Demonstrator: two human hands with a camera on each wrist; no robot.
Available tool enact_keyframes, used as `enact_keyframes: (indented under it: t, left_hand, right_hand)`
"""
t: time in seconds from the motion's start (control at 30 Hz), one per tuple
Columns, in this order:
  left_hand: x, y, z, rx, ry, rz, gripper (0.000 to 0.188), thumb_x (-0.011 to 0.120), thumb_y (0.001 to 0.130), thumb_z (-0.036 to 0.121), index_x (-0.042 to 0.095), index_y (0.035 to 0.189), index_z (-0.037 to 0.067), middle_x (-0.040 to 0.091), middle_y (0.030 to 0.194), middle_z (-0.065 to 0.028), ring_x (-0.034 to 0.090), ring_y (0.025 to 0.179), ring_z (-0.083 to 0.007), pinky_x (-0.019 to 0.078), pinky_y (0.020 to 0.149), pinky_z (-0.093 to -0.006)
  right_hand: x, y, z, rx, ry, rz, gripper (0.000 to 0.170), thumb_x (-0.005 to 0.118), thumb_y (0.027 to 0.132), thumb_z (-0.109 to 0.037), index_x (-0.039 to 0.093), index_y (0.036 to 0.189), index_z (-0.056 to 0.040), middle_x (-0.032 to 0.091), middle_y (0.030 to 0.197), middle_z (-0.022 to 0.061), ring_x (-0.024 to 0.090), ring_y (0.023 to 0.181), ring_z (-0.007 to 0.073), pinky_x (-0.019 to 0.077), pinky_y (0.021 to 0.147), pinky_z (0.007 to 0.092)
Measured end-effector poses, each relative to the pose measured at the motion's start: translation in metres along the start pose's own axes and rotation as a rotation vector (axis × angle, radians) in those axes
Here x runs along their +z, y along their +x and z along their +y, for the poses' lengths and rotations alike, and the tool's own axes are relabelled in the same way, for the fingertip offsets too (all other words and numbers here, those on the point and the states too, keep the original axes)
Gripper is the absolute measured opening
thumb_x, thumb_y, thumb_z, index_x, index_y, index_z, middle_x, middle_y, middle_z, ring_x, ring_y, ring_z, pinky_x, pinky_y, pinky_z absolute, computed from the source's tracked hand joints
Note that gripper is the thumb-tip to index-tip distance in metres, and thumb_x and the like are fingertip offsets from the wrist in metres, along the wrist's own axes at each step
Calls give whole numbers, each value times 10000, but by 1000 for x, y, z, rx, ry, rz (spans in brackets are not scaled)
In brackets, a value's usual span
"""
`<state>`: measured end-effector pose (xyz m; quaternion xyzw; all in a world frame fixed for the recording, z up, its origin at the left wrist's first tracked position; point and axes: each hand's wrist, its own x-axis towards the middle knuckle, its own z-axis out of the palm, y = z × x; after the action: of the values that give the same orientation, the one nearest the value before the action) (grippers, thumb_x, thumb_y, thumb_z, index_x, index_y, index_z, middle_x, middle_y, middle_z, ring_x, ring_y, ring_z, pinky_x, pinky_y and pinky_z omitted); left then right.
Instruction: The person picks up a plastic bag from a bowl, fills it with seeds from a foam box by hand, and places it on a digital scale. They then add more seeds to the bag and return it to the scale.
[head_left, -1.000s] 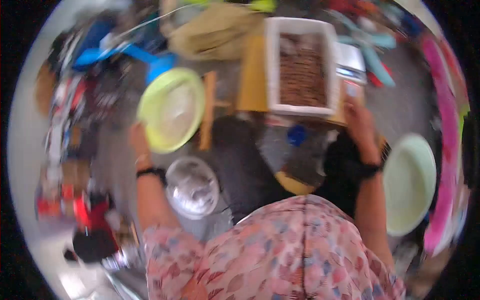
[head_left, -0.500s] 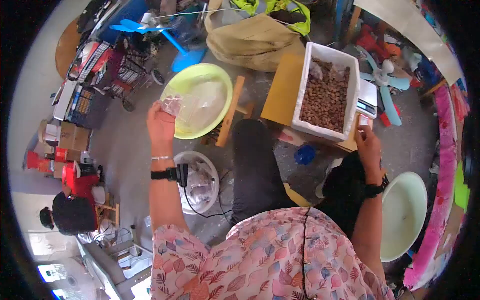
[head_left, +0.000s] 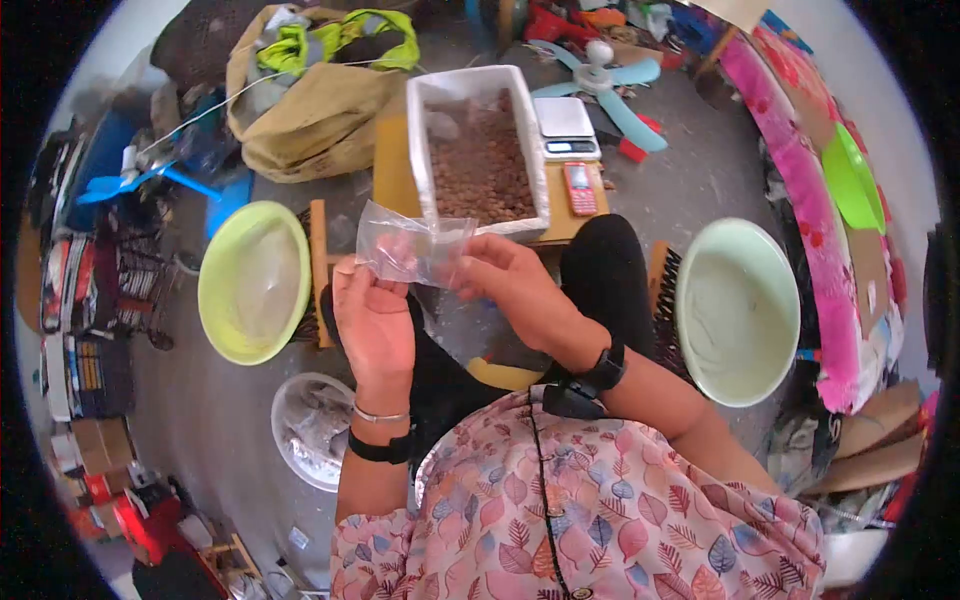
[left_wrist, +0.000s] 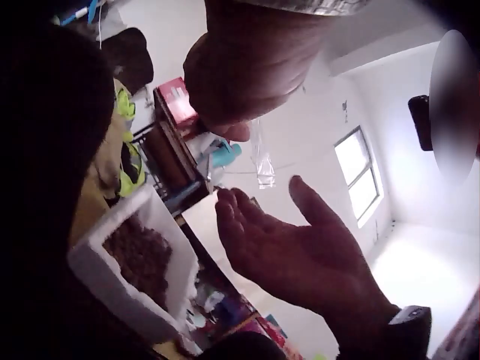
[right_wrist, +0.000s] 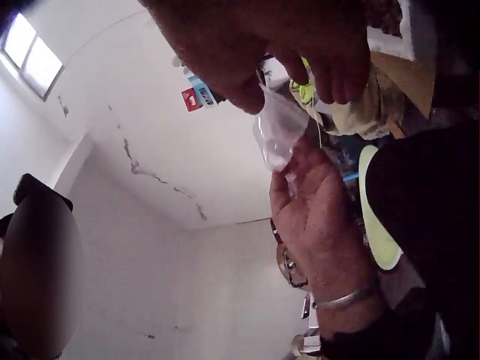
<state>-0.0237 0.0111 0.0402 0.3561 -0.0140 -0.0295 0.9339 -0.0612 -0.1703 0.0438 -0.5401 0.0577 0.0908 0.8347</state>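
Observation:
A small clear plastic bag (head_left: 410,248) is stretched between both hands, in front of the white foam box (head_left: 422,165) of brown pieces. My left hand (head_left: 375,325), palm up, pinches its lower left part at the fingertips. On the bag's right side, my right hand (head_left: 520,290) pinches the edge between thumb and fingers. From the right wrist, the bag (right_wrist: 279,127) shows between the upper right hand (right_wrist: 262,45) and the left hand (right_wrist: 319,206). In the left wrist view the bag (left_wrist: 262,161) hangs between the hands; whether it holds anything is unclear.
A scale (head_left: 565,118) and red phone (head_left: 579,188) lie right of the box. A yellow-green basin (head_left: 208,290) stands left, a pale green basin (head_left: 740,310) right. A tub (head_left: 282,430) of plastic bags sits by the left forearm. A fan (head_left: 597,82) lies at the back.
My left hand has brought the bag from beside the yellow-green basin to the middle. My right hand has left the phone's side and now grips the bag too. The head view has shifted.

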Motion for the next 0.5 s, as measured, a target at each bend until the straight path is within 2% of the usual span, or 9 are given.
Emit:
enact_keyframes:
  t: [0.07,0.2,0.3,0.37,0.4,0.43,0.5]
  left_hand:
    - [12,-6,-11,-39,1,5,99,517,1021,115,551,1102,70,642,1239,-164,630,1167,-306,489,1033,-457]
    - [6,-18,-25,-145,-2,-7,151,535,1024,129,554,1158,62,637,1260,-152,628,1172,-294,494,1024,-436]
    - [-21,-26,-27,-201,187,28,191,538,1030,147,557,1196,55,636,1274,-143,634,1156,-274,497,992,-400]
    - [-28,-31,-21,-158,336,76,222,539,1030,159,546,1218,41,629,1271,-139,625,1166,-264,501,978,-388]
    - [-25,-32,-17,-130,409,97,238,540,1031,165,541,1229,34,626,1270,-138,621,1171,-259,503,971,-382]
    - [-19,-32,-14,-88,468,125,223,553,1024,149,555,1219,42,642,1217,-119,638,1112,-226,506,938,-348]
    - [-8,-32,-9,-52,614,80,213,556,1021,143,569,1208,43,648,1190,-109,638,1072,-203,506,918,-333]
  right_hand:
    - [-8,-4,-5,39,13,79,261,661,960,-190,628,1144,-8,683,1029,40,630,877,122,501,798,250]
    - [-22,-12,-5,-56,-61,202,161,653,970,-191,636,995,-33,664,896,10,596,822,86,478,746,245]
    - [-35,-14,-6,-85,-149,225,146,663,965,-178,626,962,-37,642,861,-9,577,794,69,472,716,236]
    - [-46,-16,4,-112,-215,222,144,667,964,-171,622,944,-36,634,848,-19,570,778,61,471,703,233]
    - [-49,-19,3,-140,-312,240,157,676,949,-170,623,927,-24,644,829,7,581,763,78,482,690,258]
    - [-50,-22,3,-167,-408,258,170,685,935,-169,624,911,-12,654,811,34,592,748,95,493,677,284]
    - [-48,-30,0,-190,-549,284,192,706,911,-169,622,881,1,662,780,72,604,722,120,505,658,317]
